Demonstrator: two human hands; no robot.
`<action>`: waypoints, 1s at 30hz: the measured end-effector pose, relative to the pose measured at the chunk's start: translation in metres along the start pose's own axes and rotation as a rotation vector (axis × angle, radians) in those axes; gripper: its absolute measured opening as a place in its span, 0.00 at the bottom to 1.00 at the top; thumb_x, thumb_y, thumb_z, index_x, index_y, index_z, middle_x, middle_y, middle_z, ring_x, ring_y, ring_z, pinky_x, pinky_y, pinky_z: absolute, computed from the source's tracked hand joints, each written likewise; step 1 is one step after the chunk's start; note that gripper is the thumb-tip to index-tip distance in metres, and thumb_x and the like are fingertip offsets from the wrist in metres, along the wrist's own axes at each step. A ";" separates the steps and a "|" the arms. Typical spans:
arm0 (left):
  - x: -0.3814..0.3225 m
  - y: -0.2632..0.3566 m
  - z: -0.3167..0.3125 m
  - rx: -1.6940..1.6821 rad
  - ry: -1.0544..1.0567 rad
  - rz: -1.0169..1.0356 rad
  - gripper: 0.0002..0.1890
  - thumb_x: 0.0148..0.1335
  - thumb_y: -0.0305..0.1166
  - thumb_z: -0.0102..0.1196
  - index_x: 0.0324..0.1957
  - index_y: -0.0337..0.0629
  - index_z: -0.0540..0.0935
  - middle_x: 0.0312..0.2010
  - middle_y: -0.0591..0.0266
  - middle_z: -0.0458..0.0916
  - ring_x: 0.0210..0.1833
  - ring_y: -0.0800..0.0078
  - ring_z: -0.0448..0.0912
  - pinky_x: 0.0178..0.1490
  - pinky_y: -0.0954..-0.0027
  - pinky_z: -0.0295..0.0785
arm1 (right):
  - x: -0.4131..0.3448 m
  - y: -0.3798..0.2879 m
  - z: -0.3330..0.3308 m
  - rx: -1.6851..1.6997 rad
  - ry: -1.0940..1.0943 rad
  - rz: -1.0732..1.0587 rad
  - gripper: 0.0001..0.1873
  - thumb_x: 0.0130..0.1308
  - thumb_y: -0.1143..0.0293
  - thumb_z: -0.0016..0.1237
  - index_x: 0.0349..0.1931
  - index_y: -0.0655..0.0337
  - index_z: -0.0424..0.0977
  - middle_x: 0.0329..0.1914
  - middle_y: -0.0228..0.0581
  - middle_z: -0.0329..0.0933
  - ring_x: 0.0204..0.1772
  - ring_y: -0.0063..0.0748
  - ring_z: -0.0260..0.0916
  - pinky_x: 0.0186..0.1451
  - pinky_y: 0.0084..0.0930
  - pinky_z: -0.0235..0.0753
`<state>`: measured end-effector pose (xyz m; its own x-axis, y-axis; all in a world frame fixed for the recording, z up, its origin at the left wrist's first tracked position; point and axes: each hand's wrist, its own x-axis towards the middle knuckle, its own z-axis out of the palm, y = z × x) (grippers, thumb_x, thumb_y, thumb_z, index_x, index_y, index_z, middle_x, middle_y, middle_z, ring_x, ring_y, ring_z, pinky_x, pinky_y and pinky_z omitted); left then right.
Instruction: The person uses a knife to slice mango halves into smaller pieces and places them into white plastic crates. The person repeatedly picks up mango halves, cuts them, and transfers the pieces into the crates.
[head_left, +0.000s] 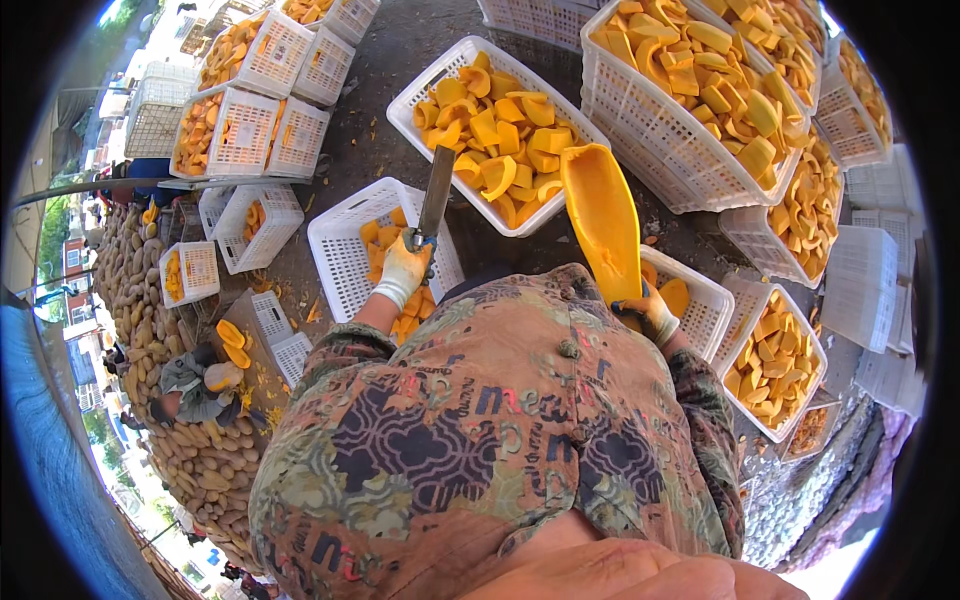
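My left hand (405, 262), in a white and orange glove, grips the handle of a wide-bladed knife (436, 191) whose blade points up and away from me. A long, hollowed half of a pumpkin (602, 217) is in my right hand (651, 309), also gloved; its cut side faces up. The half's far end lies over the corner of a white plastic crate (405, 112) filled with pumpkin chunks (495, 135). Below my left hand a second white crate (337, 247) holds smaller orange chunks. Beside my right hand another crate (712, 300) holds some pumpkin pieces.
Stacked crates of pumpkin pieces (652, 150) rise at the right, with a further filled crate (814, 375) nearer me. More filled crates (244, 131) stand at the upper left. A co-worker (196, 386) sits at the left by a large heap of whole pumpkins (142, 315).
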<state>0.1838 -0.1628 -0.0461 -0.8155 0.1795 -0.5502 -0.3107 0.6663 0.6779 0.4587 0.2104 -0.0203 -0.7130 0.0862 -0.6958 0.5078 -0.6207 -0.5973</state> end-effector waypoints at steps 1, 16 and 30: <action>0.023 -0.027 0.003 0.018 0.030 0.110 0.14 0.62 0.33 0.56 0.48 0.41 0.74 0.31 0.57 0.79 0.32 0.67 0.78 0.35 0.66 0.73 | 0.019 -0.017 0.012 -0.097 -0.014 0.028 0.33 0.53 0.87 0.53 0.62 0.64 0.63 0.50 0.44 0.76 0.47 0.37 0.78 0.52 0.32 0.80; 0.123 0.129 -0.028 -0.122 0.171 0.500 0.17 0.59 0.31 0.58 0.49 0.39 0.72 0.38 0.53 0.81 0.41 0.63 0.82 0.44 0.65 0.78 | 0.170 -0.118 0.148 -0.106 -0.194 0.061 0.35 0.50 0.87 0.53 0.63 0.63 0.62 0.49 0.43 0.76 0.47 0.39 0.78 0.51 0.35 0.80; 0.170 0.159 -0.056 -0.283 0.147 0.870 0.15 0.58 0.20 0.58 0.47 0.39 0.75 0.29 0.64 0.80 0.28 0.82 0.78 0.34 0.77 0.75 | 0.198 -0.179 0.120 -0.383 -0.147 0.061 0.36 0.50 0.86 0.55 0.63 0.60 0.64 0.47 0.41 0.77 0.46 0.34 0.78 0.49 0.30 0.80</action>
<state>-0.0316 -0.0673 -0.0045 -0.8653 0.4268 0.2629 0.3483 0.1349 0.9276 0.1686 0.2455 -0.0035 -0.7233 -0.0707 -0.6869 0.6746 -0.2844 -0.6812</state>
